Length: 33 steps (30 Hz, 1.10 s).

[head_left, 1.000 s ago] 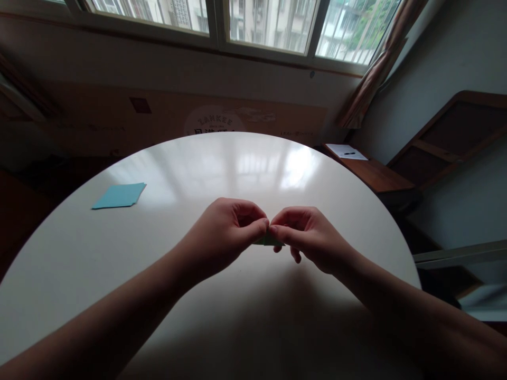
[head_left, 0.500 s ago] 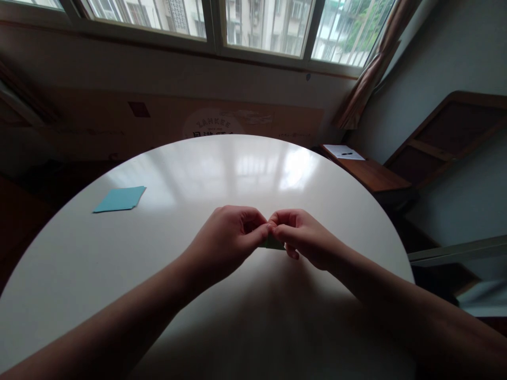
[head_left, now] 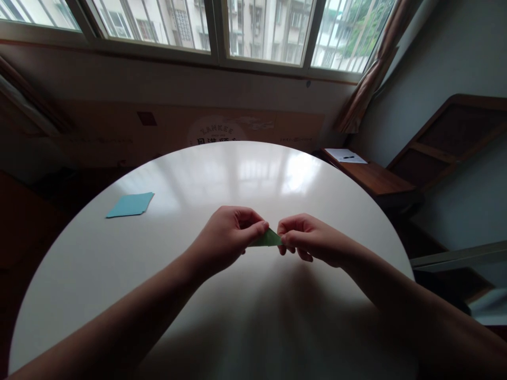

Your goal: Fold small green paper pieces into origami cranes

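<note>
Between my hands, above the white round table, is a small folded piece of green paper with a pointed right end. My left hand pinches its left part between thumb and fingers, which hide that side. My right hand grips the pointed tip at the right with thumb and forefinger; its other fingers curl below. A stack of light blue paper sheets lies at the left on the tabletop.
Beyond the table's right edge stands a wooden desk bearing white paper and a dark pen. A printed cardboard panel leans below the windows. A brown framed panel is at the right.
My right hand has moved a little right and down, away from my left thumb, exposing the green paper's pointed end. The camera view has tilted slightly upward.
</note>
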Tool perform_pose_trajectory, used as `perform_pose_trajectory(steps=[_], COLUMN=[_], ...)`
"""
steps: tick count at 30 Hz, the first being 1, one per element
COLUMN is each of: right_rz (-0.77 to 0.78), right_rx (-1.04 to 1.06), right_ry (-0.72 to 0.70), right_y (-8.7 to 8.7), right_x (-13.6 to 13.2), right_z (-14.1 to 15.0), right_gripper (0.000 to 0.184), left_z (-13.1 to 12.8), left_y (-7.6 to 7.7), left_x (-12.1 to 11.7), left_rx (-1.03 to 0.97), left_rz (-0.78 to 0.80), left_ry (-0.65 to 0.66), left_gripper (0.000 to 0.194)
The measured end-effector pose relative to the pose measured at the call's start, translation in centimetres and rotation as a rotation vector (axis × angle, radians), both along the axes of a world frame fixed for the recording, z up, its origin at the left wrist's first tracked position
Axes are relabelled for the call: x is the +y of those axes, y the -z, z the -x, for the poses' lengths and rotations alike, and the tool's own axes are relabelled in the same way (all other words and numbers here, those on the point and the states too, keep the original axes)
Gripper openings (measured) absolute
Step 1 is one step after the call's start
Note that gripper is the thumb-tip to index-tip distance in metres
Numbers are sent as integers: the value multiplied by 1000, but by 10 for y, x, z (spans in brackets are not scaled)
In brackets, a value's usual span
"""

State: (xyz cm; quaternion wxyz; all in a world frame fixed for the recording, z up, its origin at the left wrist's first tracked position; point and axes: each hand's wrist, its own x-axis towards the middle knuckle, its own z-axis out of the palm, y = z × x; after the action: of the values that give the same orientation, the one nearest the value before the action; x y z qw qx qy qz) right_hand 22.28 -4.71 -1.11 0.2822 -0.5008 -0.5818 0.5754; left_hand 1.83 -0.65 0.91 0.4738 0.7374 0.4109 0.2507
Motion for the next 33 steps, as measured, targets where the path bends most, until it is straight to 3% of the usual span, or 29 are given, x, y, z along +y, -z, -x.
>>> perform_pose_trajectory(steps=[6,8,13,18,25,33], right_rz=[-15,-38,-160,-136,-42,-23], right_rx=[-132,-126,57,90,105,156], right_ry=[-174,-127,166,78,176,161], right_y=[-13,-13,-4,5,9,11], right_x=[0,1,5,7,7,7], right_z=[-9,-10,-7,1,13,14], right_gripper=[11,11,13,20,13,18], left_z=[7,8,5,-4,-2,2], left_y=[-1,0,7,10,12,15], left_x=[7,9,6,0,3,11], left_rx=[-82,-101,-82,-53,-86,-73], left_rz=[5,20,67,113,195,206], left_ry=[-76,-96,-40,-27,20,32], left_gripper=[24,25,27,27,32,26])
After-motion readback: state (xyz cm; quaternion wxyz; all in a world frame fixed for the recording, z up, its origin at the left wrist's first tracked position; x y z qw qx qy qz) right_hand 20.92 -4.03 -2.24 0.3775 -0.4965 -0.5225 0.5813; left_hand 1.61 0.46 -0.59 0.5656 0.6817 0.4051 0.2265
